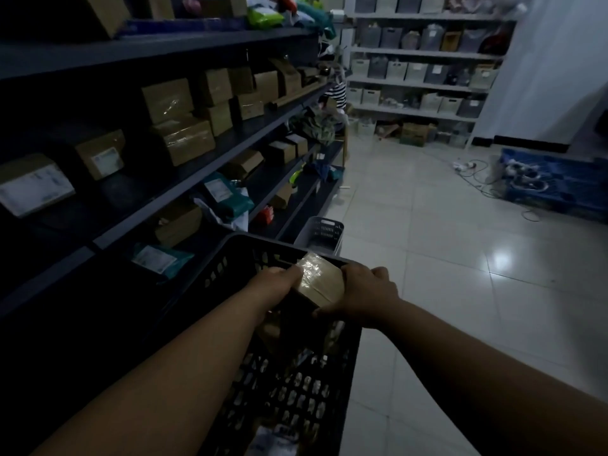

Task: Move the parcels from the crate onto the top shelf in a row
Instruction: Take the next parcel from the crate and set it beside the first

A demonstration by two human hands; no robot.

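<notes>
Left of the grip, the dark shelving [210,166] runs away in tiers, its front edges close beside the black crate [296,383]. The top shelf [158,44], well above and left of the grip, carries cardboard boxes and bright bags near its far end. The lower tiers hold taped brown boxes and teal mailers.

The left hand [279,284] presses against the left side of the brown parcel [320,281], fingers wrapped onto its taped face. The parcel sits between the two hands, held just above the crate's rim, over the crate's far end. Below it, deeper in the crate, other packages show dimly. The right hand [365,294] clamps the parcel's right side, fingers curled over the crate's right edge. So the grip is pressed onto the parcel from both sides.

Just beyond the grip stands a grey basket [320,233] on the floor. Right of the grip, the pale tiled floor [460,258] lies open, with a blue crate [556,182] and cables well apart at the far right.
</notes>
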